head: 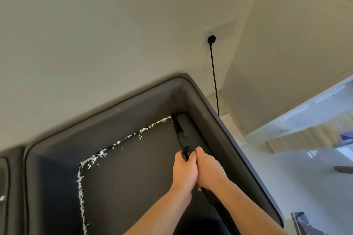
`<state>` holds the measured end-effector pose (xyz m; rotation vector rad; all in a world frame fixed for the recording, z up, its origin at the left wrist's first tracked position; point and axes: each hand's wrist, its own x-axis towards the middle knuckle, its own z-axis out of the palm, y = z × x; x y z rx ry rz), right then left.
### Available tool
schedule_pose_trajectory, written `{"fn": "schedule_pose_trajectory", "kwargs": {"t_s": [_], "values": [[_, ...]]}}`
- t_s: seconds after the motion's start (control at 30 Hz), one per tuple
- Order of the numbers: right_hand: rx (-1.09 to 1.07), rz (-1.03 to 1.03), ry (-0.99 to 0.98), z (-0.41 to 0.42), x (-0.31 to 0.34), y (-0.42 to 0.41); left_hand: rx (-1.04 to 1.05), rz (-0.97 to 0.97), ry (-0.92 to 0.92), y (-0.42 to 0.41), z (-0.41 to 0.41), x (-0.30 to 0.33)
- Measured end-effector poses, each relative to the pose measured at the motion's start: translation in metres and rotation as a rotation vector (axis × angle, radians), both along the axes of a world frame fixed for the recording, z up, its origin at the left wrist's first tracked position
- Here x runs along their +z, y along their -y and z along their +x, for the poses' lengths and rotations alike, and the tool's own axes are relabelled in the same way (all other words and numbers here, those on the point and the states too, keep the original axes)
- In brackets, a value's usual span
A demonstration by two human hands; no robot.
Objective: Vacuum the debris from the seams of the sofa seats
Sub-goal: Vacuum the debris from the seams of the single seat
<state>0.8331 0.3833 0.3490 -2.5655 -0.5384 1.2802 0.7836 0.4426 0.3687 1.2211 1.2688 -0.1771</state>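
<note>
Soft daylight fills the room, and the brightest spot is the shiny floor (315,158) on the right, washed out with glare. The dark sofa (133,168) looks dim. Straight lines bend near the edges, and everything looks slightly blurry.

Left hand (184,170) and right hand (208,170) bare. Both forearms (162,213) uncovered; no sleeves reach into view.
</note>
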Motion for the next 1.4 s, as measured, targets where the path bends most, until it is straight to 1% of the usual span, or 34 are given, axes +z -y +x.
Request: {"fn": "schedule_pose_trajectory", "kwargs": {"t_s": [0.07, 0.3, 0.4, 0.53, 0.6, 0.67, 0.73, 0.9, 1.0, 1.13, 1.27, 1.4], "values": [[-0.003, -0.001, -0.017, -0.001, 0.0, -0.005, 0.009, -0.001, 0.007, -0.004, -0.001, 0.0], [-0.141, 0.036, -0.088, 0.02, 0.007, -0.004, -0.042, -0.066, 0.022, -0.011, 0.019, 0.002], [-0.066, 0.037, -0.091, 0.022, 0.016, 0.001, -0.016, -0.08, 0.042, -0.008, 0.018, 0.006], [-0.071, 0.076, -0.182, 0.021, 0.033, 0.001, 0.027, -0.106, 0.064, -0.008, 0.009, 0.008], [-0.017, 0.058, -0.165, 0.023, 0.039, -0.003, 0.055, -0.113, 0.083, -0.011, 0.009, 0.01], [-0.08, 0.064, -0.133, 0.027, 0.04, -0.01, 0.069, -0.116, 0.107, -0.017, 0.013, 0.011], [-0.142, 0.076, -0.143, 0.033, 0.04, -0.019, 0.072, -0.11, 0.124, -0.025, 0.019, 0.011], [-0.229, 0.113, -0.251, 0.057, 0.038, -0.039, 0.108, -0.149, 0.139, -0.044, 0.039, 0.013], [-0.22, 0.123, -0.287, 0.082, 0.051, -0.052, 0.153, -0.167, 0.183, -0.059, 0.059, 0.017], [-0.163, 0.101, -0.299, 0.113, 0.074, -0.074, 0.257, -0.225, 0.197, -0.074, 0.083, 0.019], [-0.123, 0.072, -0.305, 0.114, 0.066, -0.086, 0.3, -0.258, 0.204, -0.082, 0.082, 0.015], [-0.139, 0.058, -0.282, 0.103, 0.054, -0.083, 0.276, -0.253, 0.198, -0.079, 0.073, 0.005]]}}
